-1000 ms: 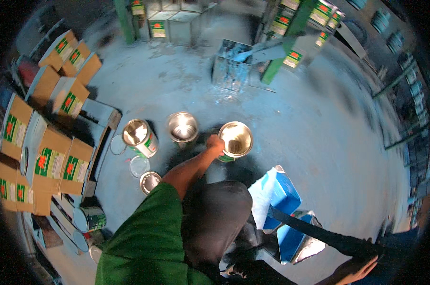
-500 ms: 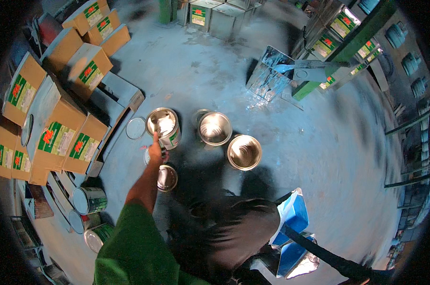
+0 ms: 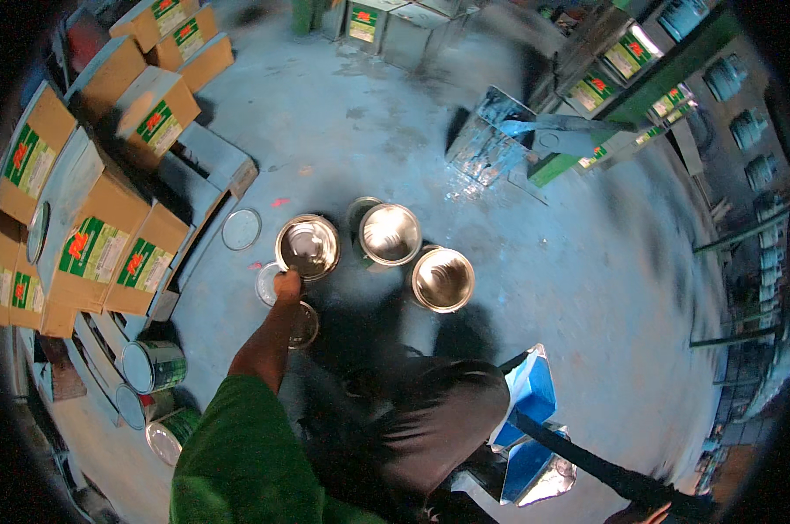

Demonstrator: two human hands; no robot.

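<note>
My left hand [image 3: 287,284] reaches forward from a green sleeve. Its fingers are closed over the near rim of an open, shiny metal can [image 3: 308,247]; the fingertips are partly hidden inside the rim. To the right of that can stand two more open metal cans, a middle one [image 3: 390,234] and a right one [image 3: 443,279]. Below my left wrist another shiny round can [image 3: 302,325] shows in part. At the lower right edge only a few fingers of my right hand [image 3: 657,513] show, beside a long dark pole [image 3: 587,461]; their grip is hidden.
Round lids [image 3: 241,229] lie on the blue-stained floor. Cardboard boxes [image 3: 89,249] fill a pallet at left, with lidded cans [image 3: 154,365] beside it. A paint-smeared square tin [image 3: 489,140] stands ahead. Blue-lined tins [image 3: 533,393] are by my knee [image 3: 447,419].
The can at my left hand has shifted right and nearer and turned, so its green label no longer shows. My left hand has gone from a pointed finger to closed on the rim.
</note>
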